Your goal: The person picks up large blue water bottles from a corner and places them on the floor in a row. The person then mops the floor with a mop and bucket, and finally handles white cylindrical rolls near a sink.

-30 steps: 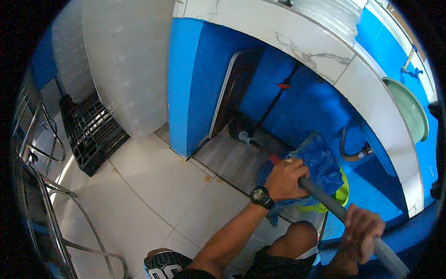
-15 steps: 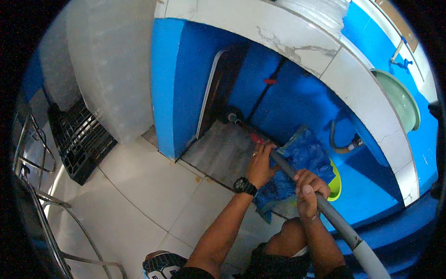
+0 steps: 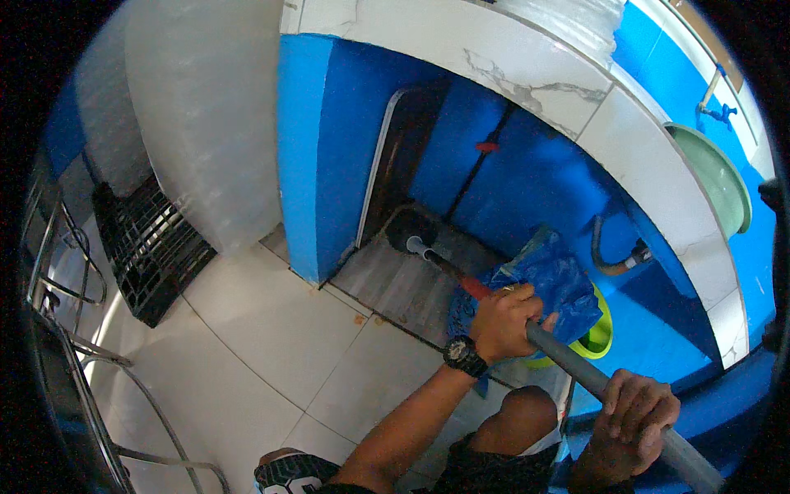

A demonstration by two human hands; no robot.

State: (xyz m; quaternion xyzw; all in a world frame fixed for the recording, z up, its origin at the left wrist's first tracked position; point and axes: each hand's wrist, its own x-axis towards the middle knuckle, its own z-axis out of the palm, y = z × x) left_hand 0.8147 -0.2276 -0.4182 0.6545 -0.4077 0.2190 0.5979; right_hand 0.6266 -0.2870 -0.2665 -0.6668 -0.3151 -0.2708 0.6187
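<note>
In the head view, a long grey pole [image 3: 569, 358] is found slanting beneath the counter [image 3: 527, 78], its dark round head [image 3: 401, 229] near the inner corner. The pole is gripped by the left hand [image 3: 508, 319] near the red band [image 3: 475, 286] and by the right hand [image 3: 640, 416] further back; fingers are curled around it on both. It is judged stiff, fairly light, unlikely to break, and slippery if wet; the grey length is best grasped, hands well apart.
</note>
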